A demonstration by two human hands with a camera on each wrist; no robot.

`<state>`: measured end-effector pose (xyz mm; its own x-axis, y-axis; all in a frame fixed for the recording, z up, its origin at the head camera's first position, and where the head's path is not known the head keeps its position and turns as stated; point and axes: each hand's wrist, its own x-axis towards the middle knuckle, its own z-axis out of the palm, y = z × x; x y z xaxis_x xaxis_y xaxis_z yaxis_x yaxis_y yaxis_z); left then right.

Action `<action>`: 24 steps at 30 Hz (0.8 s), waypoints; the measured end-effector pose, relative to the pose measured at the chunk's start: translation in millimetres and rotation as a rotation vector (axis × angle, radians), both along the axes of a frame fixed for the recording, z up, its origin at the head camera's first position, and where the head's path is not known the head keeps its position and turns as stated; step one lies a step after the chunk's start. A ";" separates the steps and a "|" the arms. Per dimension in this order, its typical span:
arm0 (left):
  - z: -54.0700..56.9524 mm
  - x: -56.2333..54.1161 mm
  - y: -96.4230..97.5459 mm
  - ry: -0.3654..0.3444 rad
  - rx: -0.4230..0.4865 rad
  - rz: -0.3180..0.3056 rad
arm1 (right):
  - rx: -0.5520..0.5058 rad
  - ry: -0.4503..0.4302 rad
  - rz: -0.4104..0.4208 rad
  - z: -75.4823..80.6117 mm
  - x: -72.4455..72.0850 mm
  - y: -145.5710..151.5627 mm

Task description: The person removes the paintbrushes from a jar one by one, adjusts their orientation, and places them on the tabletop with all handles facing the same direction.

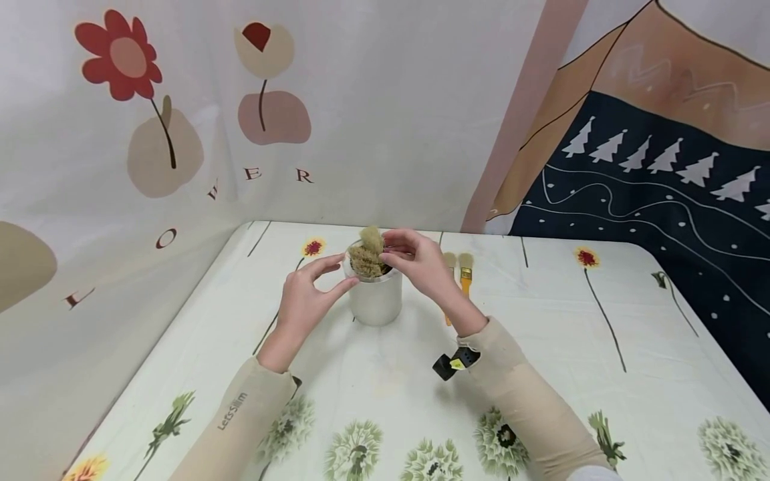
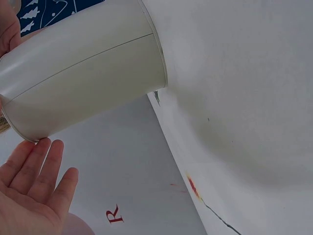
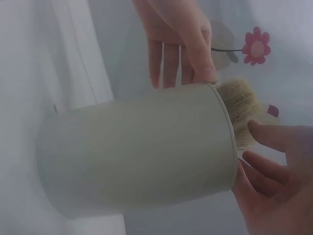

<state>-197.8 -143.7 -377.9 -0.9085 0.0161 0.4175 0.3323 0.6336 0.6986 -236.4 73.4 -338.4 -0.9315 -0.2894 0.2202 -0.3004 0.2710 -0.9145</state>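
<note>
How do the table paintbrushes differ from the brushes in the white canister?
The table paintbrushes lie flat; the canister brushes poke bristles-up from the white canister. Orange handles show on the table paintbrushes, while the canister brushes' handles are hidden. Both have tan bristles.

A pale wall cloth [image 1: 385,113] hangs behind, its red flower [image 1: 127,57] at ten o'clock, its navy panel [image 1: 662,194] with white trees [image 1: 664,157] at three. Toward six, the white counter [image 1: 541,307] shows printed green blooms [image 1: 353,451].
</note>
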 end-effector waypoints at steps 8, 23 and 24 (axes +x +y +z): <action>-0.2 -0.3 0.1 0.002 0.006 -0.002 | 0.089 0.006 -0.052 -0.7 -2.5 -7.2; 0.5 0.7 -0.5 0.014 0.008 0.005 | 0.328 0.169 -0.142 -1.7 -0.2 -13.2; 0.5 0.7 -0.4 0.014 0.009 0.005 | 0.319 0.174 -0.145 -2.4 -0.6 -12.6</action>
<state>-197.1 -144.2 -377.4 -0.9025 0.0081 0.4306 0.3394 0.6290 0.6994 -237.0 60.9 -340.9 -0.9244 -0.2367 0.2991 -0.3814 0.5843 -0.7163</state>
